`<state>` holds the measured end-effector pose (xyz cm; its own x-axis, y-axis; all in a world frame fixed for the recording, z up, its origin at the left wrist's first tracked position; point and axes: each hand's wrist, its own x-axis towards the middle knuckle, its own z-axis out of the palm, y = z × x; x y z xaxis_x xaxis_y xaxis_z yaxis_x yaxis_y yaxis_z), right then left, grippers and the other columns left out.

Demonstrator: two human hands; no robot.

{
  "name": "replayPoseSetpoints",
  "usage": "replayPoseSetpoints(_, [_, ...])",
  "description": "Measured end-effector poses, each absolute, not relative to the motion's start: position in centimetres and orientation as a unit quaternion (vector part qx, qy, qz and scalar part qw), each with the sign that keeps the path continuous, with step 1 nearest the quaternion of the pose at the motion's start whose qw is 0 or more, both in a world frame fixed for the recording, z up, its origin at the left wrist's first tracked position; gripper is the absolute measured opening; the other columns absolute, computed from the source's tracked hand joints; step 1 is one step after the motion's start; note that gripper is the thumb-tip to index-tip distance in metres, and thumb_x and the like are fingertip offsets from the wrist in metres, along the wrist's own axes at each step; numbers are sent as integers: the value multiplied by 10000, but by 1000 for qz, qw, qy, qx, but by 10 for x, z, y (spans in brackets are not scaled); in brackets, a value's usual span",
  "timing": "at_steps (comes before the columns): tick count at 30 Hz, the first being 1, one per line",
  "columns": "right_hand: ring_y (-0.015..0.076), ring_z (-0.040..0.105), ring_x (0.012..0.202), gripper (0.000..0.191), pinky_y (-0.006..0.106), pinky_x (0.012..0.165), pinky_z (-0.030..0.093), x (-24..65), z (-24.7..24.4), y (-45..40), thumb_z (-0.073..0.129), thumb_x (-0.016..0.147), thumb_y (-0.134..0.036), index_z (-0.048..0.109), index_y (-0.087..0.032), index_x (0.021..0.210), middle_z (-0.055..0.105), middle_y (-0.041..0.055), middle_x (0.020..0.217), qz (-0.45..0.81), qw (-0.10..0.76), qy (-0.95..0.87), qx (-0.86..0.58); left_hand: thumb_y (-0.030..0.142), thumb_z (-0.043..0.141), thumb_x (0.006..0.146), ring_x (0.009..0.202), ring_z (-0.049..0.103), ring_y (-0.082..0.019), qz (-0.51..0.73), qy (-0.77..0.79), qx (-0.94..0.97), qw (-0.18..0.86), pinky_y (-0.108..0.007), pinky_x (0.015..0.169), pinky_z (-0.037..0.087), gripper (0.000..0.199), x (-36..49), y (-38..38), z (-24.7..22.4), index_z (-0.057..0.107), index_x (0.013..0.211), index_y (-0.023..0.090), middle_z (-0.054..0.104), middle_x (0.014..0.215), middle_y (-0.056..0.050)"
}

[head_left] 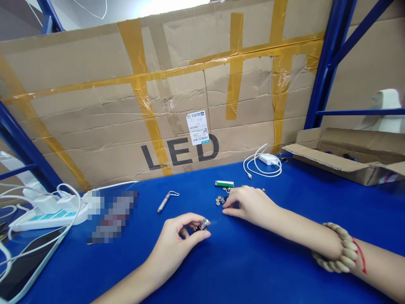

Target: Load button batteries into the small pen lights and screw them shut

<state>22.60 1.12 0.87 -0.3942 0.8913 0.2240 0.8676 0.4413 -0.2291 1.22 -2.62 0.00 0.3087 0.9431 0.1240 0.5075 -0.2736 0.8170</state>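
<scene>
Between thumb and fingers, my left hand (182, 236) pinches a small silver metal cylinder (205, 223), raised off the blue table. Farther right, my right hand (248, 200) reaches down to the tabletop, thumb and index finger nearly meeting beside several small button cells (218, 200). Whatever may be in those fingertips is too small to make out. Just behind that hand lies a green tube with a silver end (224, 184), and other small parts are partly hidden by the hand. A slim silver keychain penlight (163, 203) with a carabiner clip rests left of centre.
A white charger with coiled cable (268, 159) lies at the back. An open cardboard box (335, 162) stands at right. On the left are a power strip (52, 217), a phone (34, 261) and a blurred flat item (115, 217). A large taped carton (177, 97) walls the back.
</scene>
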Motion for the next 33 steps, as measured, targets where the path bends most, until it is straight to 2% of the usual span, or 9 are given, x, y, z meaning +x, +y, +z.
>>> replayPoseSetpoints(6, [180,614,791,55,225,558,362,227,19,8,680,731,-320,698,-274,755,680,-38,799,71,134,-826,-543,373,636,714,699,532,-146,314,491,736,345,-203,574,385,253,12,-25,0,690,847,164,656,836,-37])
replayPoseSetpoints(18, [128,602,677,153,201,516,342,228,21,3,653,734,-373,662,-221,729,663,-34,729,165,112,-818,-540,362,637,698,685,527,-145,311,505,729,341,-207,579,371,262,15,-26,3,692,845,152,653,810,-43])
replayPoseSetpoints(23, [161,611,759,181,221,555,367,227,21,5,698,688,-395,682,-261,808,671,-46,764,111,122,-815,-555,358,640,691,665,520,-138,310,508,728,341,-206,574,370,259,15,-26,3,695,842,154,651,801,-40])
replayPoseSetpoints(27, [201,608,847,73,247,625,405,225,21,6,677,722,-342,704,-275,737,680,-38,836,85,121,-817,-558,358,639,697,683,527,-143,310,505,728,345,-204,578,373,250,15,-27,2,696,838,159,651,797,-38])
replayPoseSetpoints(33, [183,621,780,59,240,604,420,224,22,3,654,741,-280,701,-248,757,680,-21,800,91,128,-820,-550,349,648,696,648,515,-139,314,503,727,347,-210,567,375,250,14,-28,2,696,841,152,651,797,-44])
